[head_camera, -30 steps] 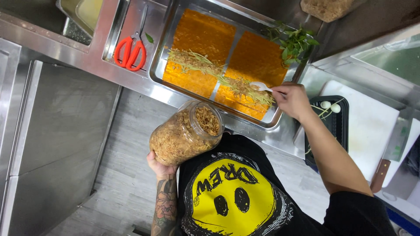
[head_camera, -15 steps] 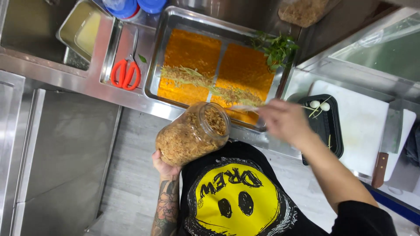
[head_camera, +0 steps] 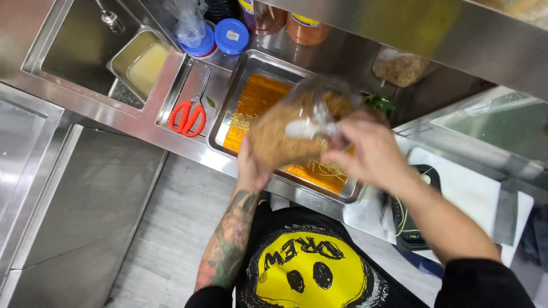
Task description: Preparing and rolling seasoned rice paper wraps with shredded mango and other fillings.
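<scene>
Both hands meet over the tray [head_camera: 228, 122]: the left hand [head_camera: 249, 165] cups the underside of a clear jar [head_camera: 297, 128] packed with brown shredded stuff, fingers wrapped round it, while the right hand [head_camera: 368, 149] closes on a white spoon [head_camera: 302, 128] whose bowl seems to sit at or inside the jar's mouth — motion blur keeps me from telling exactly how the fingers pinch it. The jar is tilted, held up off the surface, directly above the orange sheets [head_camera: 260, 100] lying in the tray. Strands of the brown filling already lie across those sheets, just below the hands. Left of the left hand, red scissors [head_camera: 188, 118] rest on the steel surface; beyond them sits a small pan [head_camera: 142, 65] of pale liquid, and two blue lids [head_camera: 220, 39] stand past the tray. Right of the right hand is a white board [head_camera: 479, 194]. By my reading the step in hand is scooping filling from the jar; the next move likely calls for a steady jar and a level spoon, so that nothing spills short of the sheets.
</scene>
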